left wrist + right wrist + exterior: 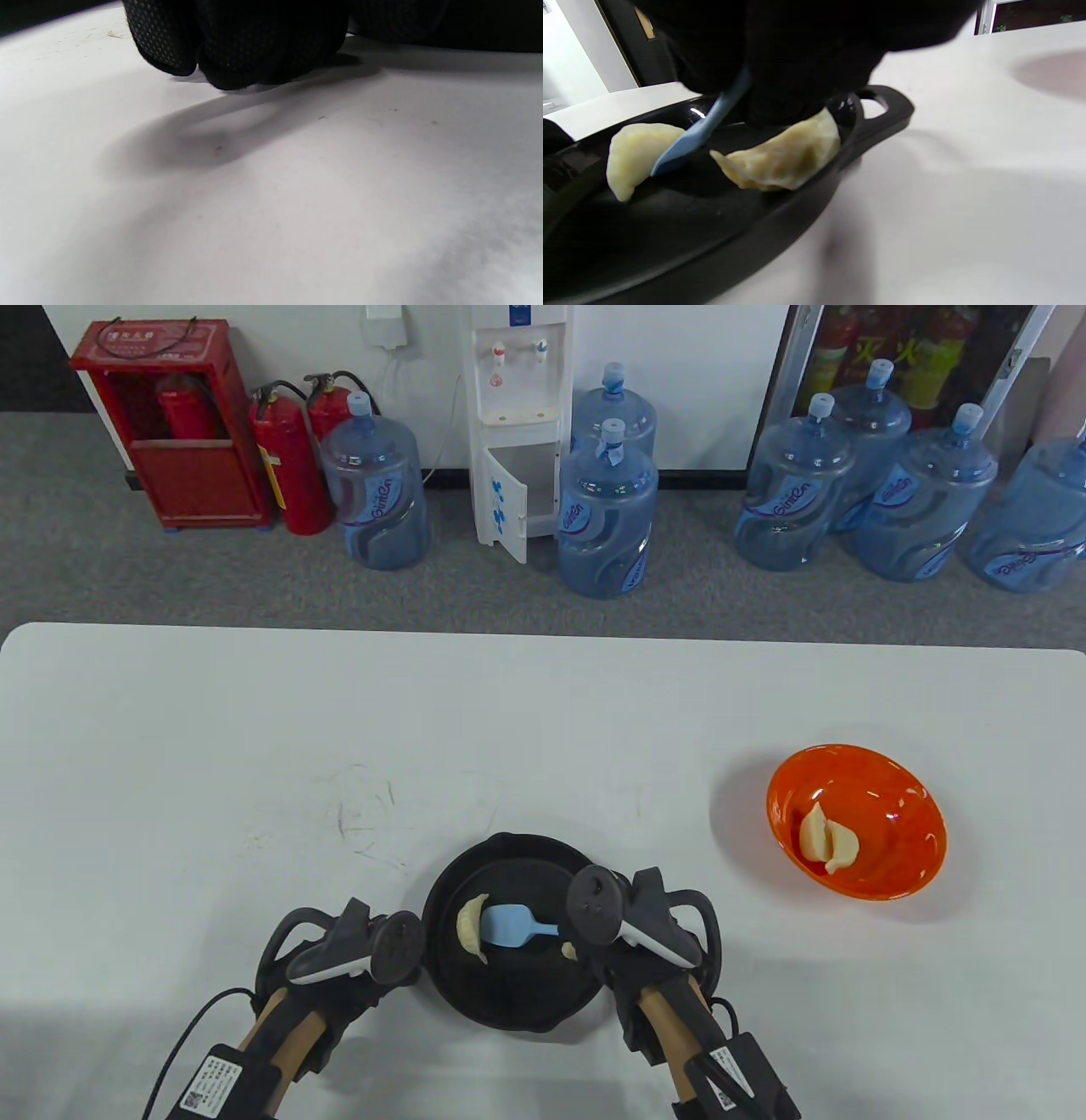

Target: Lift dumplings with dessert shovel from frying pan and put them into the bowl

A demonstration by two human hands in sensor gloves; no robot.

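A black frying pan (509,997) sits near the table's front edge, its loop handle (884,106) seen in the right wrist view. In the pan lie one dumpling (470,926) at the left and another (785,159) by the right rim, mostly hidden under my right hand in the table view. My right hand (612,935) grips the handle of the blue dessert shovel (510,927), whose blade tip touches the left dumpling (634,156). My left hand (373,959) rests on the table beside the pan's left rim, its fingers (237,46) curled and holding nothing visible. The orange bowl (882,780) at the right holds two dumplings (827,838).
The white table (254,746) stretches wide to the left and back. Between the pan and the bowl lies bare tabletop. Beyond the far edge, on the floor, stand water bottles (607,513), a dispenser (517,415) and fire extinguishers (288,466).
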